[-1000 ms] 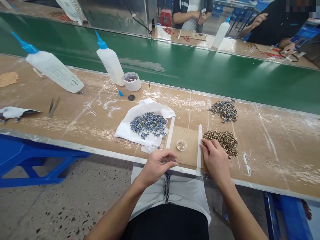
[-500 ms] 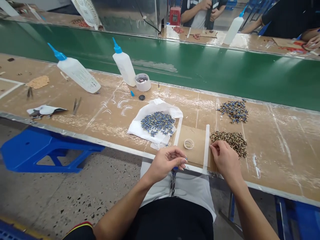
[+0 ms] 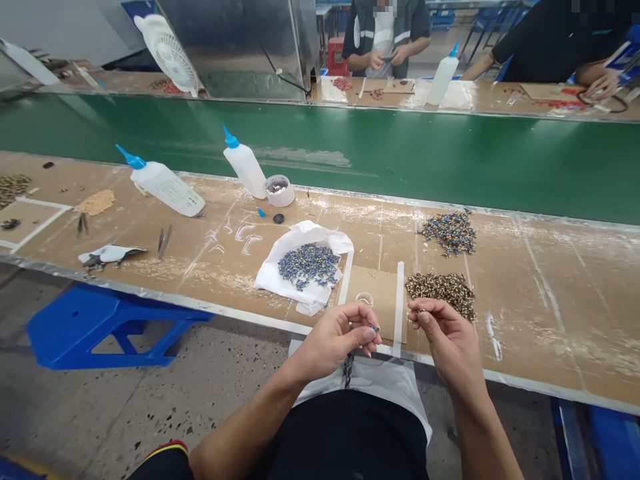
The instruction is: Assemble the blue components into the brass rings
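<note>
Between the thumb and fingertips of my left hand is a small blue piece, held above the table's front edge. My right hand pinches a tiny brass-coloured piece beside the pile of dark brass-coloured pieces. A small round clear dish sits on the cardboard pad, just beyond my left hand. Left of the pad, many small blue-and-yellow pieces lie on white paper. Behind the brass pile is a heap of blue-and-brass pieces.
Two white bottles with blue nozzles, one leaning and one tilted lower, stand near a tape roll. Tweezers lie at left. A green conveyor belt runs behind the table; people sit across it.
My right hand has lifted from the brass pile with a small piece in its fingertips and turned toward my left hand. The camera view has tilted upward.
</note>
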`<state>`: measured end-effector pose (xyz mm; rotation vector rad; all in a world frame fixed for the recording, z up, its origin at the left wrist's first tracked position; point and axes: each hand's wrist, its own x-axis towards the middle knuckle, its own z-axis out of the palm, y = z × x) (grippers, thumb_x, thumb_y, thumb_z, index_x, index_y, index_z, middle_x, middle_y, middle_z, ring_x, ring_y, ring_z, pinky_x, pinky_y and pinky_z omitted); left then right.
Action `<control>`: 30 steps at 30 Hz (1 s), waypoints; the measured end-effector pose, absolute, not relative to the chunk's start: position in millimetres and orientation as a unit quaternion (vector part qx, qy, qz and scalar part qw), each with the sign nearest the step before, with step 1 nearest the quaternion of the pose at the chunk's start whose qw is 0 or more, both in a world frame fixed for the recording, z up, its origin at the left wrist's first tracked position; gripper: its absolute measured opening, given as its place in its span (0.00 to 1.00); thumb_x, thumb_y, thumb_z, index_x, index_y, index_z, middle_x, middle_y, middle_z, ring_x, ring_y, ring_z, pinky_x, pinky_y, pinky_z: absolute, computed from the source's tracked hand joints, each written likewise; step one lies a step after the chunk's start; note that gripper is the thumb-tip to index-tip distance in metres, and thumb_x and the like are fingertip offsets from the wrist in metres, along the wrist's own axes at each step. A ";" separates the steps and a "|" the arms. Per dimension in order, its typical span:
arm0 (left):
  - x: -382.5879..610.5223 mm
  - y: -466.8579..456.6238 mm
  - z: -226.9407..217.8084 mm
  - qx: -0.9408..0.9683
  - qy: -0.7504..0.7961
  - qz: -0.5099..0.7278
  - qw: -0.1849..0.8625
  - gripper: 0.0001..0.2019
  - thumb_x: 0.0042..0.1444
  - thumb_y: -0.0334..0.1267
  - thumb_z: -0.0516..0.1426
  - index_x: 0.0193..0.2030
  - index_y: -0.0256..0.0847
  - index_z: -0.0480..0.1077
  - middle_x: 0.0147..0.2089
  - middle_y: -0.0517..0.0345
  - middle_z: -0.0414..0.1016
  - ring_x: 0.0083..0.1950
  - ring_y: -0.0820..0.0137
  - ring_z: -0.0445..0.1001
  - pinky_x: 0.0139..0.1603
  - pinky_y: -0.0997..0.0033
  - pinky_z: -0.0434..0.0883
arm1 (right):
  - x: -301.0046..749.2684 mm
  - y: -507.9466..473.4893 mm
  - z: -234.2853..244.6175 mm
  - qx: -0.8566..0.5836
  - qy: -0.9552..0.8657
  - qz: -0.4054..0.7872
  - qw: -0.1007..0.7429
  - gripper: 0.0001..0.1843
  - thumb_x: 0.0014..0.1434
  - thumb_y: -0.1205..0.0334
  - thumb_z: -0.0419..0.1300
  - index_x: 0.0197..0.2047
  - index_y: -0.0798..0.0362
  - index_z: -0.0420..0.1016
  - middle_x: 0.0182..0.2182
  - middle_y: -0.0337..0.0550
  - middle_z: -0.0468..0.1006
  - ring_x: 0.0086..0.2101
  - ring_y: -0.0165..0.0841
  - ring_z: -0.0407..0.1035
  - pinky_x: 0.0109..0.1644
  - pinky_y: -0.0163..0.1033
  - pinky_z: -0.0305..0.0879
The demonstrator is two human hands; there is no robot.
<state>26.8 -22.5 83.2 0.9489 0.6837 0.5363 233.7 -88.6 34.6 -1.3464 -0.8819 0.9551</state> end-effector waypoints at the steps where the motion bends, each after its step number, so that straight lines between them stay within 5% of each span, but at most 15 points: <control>1: 28.4 -21.2 85.6 0.460 0.317 0.252 0.790 0.14 0.57 0.43 0.65 0.37 0.35 0.68 0.31 0.58 0.73 0.31 0.75 0.72 0.34 0.76 0.70 | 231.2 -89.3 36.3 -0.569 -0.372 0.421 0.601 0.09 0.60 0.56 0.66 0.39 0.52 0.76 0.38 0.46 0.79 0.32 0.32 0.73 0.36 0.38 0.73; 7: 34.8 -18.2 99.5 0.659 0.343 0.255 0.619 0.12 0.68 0.42 0.52 0.40 0.37 0.71 0.33 0.57 0.69 0.33 0.73 0.68 0.36 0.74 0.68 | 212.3 -91.3 56.7 -0.540 -0.346 0.466 0.610 0.08 0.61 0.57 0.65 0.42 0.51 0.77 0.34 0.44 0.79 0.33 0.32 0.74 0.38 0.37 0.74; 15: 43.5 -18.1 113.8 0.778 0.322 0.356 0.404 0.07 0.66 0.31 0.55 0.44 0.36 0.75 0.36 0.54 0.77 0.37 0.71 0.74 0.39 0.74 0.69 | 202.7 -78.2 86.2 -0.550 -0.343 0.453 0.612 0.07 0.61 0.58 0.66 0.41 0.51 0.78 0.31 0.41 0.79 0.32 0.31 0.75 0.38 0.35 0.75; 30: 45.3 -14.1 109.5 0.792 0.323 0.359 0.373 0.09 0.67 0.32 0.54 0.44 0.36 0.76 0.38 0.51 0.78 0.38 0.70 0.76 0.40 0.72 0.73 | 200.5 -74.4 98.1 -0.544 -0.405 0.434 0.593 0.02 0.62 0.61 0.64 0.39 0.50 0.78 0.32 0.40 0.77 0.33 0.29 0.74 0.37 0.32 0.73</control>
